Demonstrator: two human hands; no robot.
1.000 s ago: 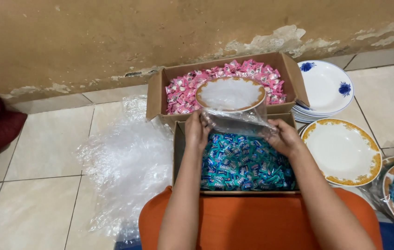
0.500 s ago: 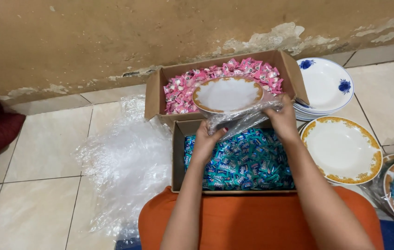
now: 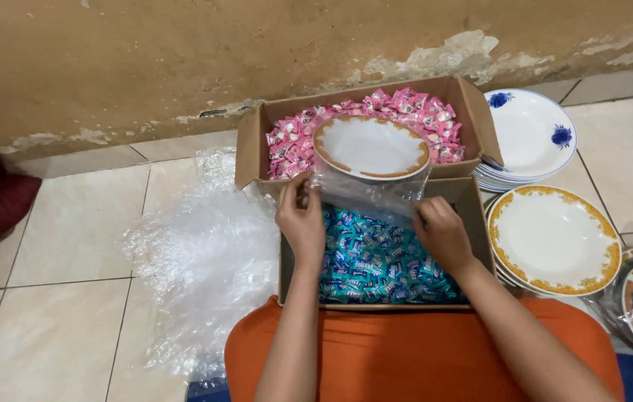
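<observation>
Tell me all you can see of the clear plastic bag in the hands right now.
The clear plastic bag is thin, glossy and crinkled, and looks empty. It is stretched roughly level between the left hand, which pinches its left end, and the right hand, which has its right end in its grip. It hangs over the far edge of the box of blue sweets, just in front of the gold-rimmed plate lying on the pink sweets. Whether it touches either box cannot be told.

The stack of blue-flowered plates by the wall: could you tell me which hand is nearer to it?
Right. The right hand is below-left of the blue-flowered plates; the left hand is farther left.
</observation>
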